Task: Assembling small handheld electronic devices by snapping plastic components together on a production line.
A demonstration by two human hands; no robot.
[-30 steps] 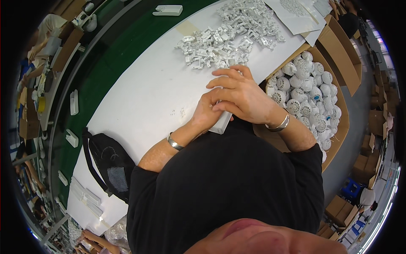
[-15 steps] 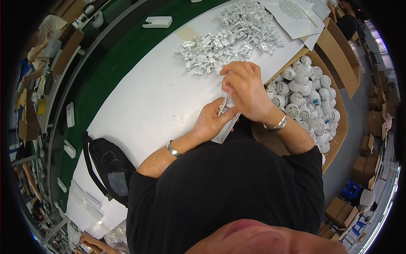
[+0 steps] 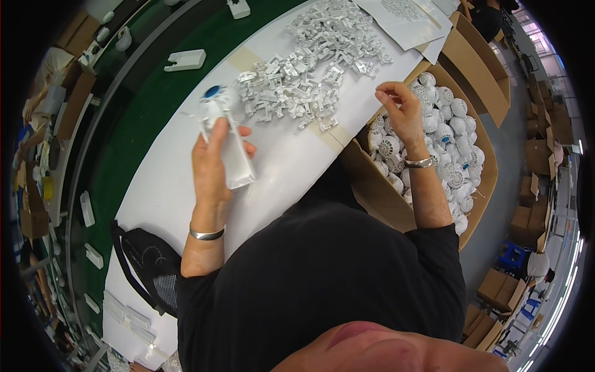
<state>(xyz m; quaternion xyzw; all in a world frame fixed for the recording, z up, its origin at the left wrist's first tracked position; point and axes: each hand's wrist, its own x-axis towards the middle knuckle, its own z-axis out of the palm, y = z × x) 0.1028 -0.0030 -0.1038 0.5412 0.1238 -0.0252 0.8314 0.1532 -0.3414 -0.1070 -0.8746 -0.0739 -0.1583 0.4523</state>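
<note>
My left hand (image 3: 214, 162) holds a long white plastic device (image 3: 226, 144) with a round head and a blue spot, lifted over the white table (image 3: 155, 186) near the green belt. My right hand (image 3: 400, 111) hovers above the cardboard box (image 3: 378, 186) of white perforated balls (image 3: 446, 133), fingers pinched together; whether anything sits between them is unclear. A heap of small white plastic clips (image 3: 310, 68) lies on the table between the two hands, farther out.
A green conveyor belt (image 3: 149, 93) carries white devices (image 3: 185, 59) along the table's far side. A black bag (image 3: 145, 266) lies at my left elbow. White sheets (image 3: 406, 18) lie at the far end. Stacked cardboard boxes (image 3: 539, 180) stand on the floor to the right.
Both hands were together in front of my chest on the white device. Now the left hand has carried it out to the left, and the right hand has gone to the box of balls.
</note>
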